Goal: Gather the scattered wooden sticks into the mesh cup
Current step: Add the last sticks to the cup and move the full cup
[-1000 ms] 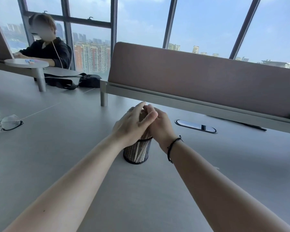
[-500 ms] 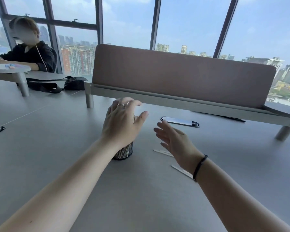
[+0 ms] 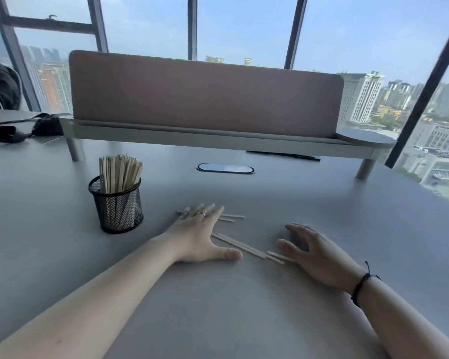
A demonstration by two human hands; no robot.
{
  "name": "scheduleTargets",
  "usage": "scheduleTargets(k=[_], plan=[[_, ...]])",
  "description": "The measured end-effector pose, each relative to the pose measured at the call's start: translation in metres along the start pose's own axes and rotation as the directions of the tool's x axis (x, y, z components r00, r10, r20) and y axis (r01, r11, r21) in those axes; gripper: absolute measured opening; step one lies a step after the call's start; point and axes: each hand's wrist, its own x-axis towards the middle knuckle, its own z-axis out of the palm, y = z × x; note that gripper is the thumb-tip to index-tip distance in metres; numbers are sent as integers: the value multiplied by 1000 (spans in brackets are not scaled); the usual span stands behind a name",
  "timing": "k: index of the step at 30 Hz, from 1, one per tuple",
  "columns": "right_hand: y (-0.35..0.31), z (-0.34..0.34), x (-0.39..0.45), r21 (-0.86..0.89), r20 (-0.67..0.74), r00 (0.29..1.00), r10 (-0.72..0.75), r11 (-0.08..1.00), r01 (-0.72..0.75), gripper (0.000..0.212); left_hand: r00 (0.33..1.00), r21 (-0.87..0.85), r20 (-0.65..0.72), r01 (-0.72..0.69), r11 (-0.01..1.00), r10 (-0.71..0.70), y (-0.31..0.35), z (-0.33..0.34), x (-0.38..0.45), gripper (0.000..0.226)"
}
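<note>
Far left: a dark bag (image 3: 24, 126) at the edge of the grey table (image 3: 244, 307), well apart from the work.

Left of centre: the mesh cup (image 3: 117, 207), upright, already crowded with a bundle of wooden sticks (image 3: 119, 174) standing on end and rising well above the rim. Most of the gathering done, by the look of it.

Just right of the cup: the left hand (image 3: 201, 234), flat on the table, fingers straight and spread, thumb out toward the near side. Pressing down, not pinching. Under and beyond its fingertips, a few loose sticks (image 3: 231, 217) poking out to the right, lying flat; how many hidden beneath the palm, impossible to tell.

Centre, between the two hands: a second group of sticks (image 3: 240, 246) lying slantwise, running from beside the left hand toward the right hand's thumb, the near ends of a shorter pair (image 3: 276, 257) touching or nearly touching that thumb.

Right: the right hand (image 3: 319, 255), fingers loosely curled and arched over the table, fingertips down, holding nothing visible. A dark cord bracelet (image 3: 360, 286) on its wrist.

Left to do, judging from this: sweep together both small groups, lift them, drop them into the cup. No other strays visible on the table. Far side: a cable port (image 3: 224, 168) and a desk divider (image 3: 205, 97).
</note>
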Motion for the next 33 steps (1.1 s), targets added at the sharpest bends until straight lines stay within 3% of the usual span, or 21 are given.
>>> scheduleTargets(k=[6,13,18,22,24,29,33], plan=[[-23,15,12,6,-41,997,-58,998,58,56,993,-103,-116,-35,994,23,12,2,-3,108],[-57,44,55,267,-180,983,-20,961,69,40,982,-195,-169,-116,974,83,22,10,0,82],[-78,52,70,568,-262,964,41,815,119,29,978,-211,-158,-169,963,137,18,17,3,66],[-73,48,68,751,-345,937,64,617,235,15,958,-145,-253,-177,974,137,22,13,-1,55],[-61,43,67,735,-361,928,95,642,220,22,941,-118,-313,-169,979,124,23,11,-3,44],[-36,39,70,500,-275,956,99,865,54,63,915,-289,-381,-254,923,132,9,14,1,28],[-40,38,64,271,-158,987,10,962,34,41,915,-348,-386,-265,899,121,11,11,1,32]])
